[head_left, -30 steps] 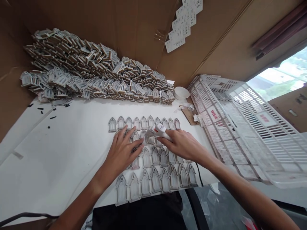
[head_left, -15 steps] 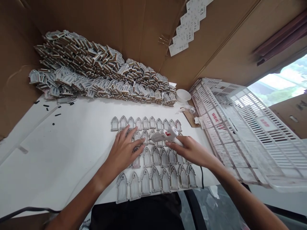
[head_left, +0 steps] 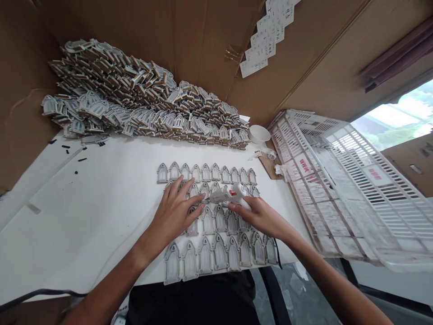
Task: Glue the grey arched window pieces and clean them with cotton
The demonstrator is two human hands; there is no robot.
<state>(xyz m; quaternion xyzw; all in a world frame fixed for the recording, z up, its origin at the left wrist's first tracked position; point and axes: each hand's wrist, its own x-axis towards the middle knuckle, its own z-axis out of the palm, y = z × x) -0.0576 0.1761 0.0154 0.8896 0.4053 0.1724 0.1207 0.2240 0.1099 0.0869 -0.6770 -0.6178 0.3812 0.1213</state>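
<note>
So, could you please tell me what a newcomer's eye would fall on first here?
Probably the heap of small arched pieces, piled against the cardboard wall at the back of the white table. Next come the rows of arched frames nearer the front, with the left hand spread over their left part and the right hand holding a white glue gun above them. At the right, a large white slatted crate stands out.

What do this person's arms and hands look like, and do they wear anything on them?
The left hand and right hand are ungloved, five-fingered human hands. Both forearms show no sleeves, and no watch or bracelet is visible.
</note>
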